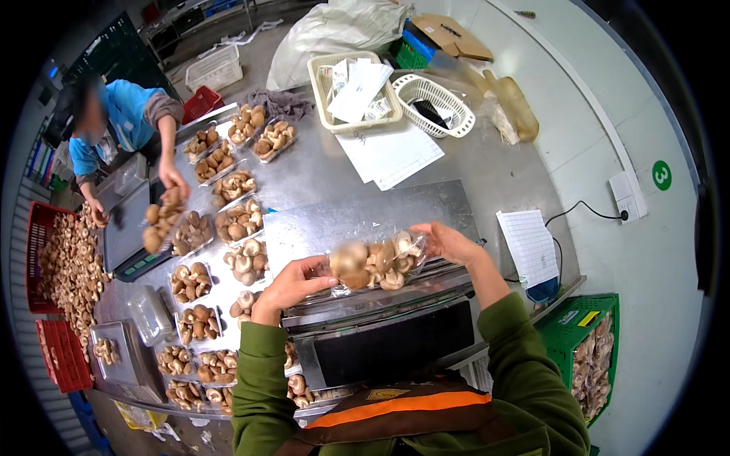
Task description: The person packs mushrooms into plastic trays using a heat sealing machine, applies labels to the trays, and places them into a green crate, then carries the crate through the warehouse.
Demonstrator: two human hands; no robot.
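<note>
Midway, both hands, left (pixel 287 287) and right (pixel 449 243), grip a film-wrapped tray of mushrooms (pixel 374 261) over the wrapping machine (pixel 380 304) at frame centre; many filled trays (pixel 199 323) wait unwrapped on the surface (pixel 319 182) at left.

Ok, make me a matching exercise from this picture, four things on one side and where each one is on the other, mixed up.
Things:
1. mushroom tray
2. green crate
3. white mesh basket
4. red crate

Places:
A. far end of the steel table, beside the papers
B. held between the left hand and right hand
C. at the far left, by the loose mushrooms
D. lower right, beside the wall

Pairs: 1-B, 2-D, 3-A, 4-C
</note>
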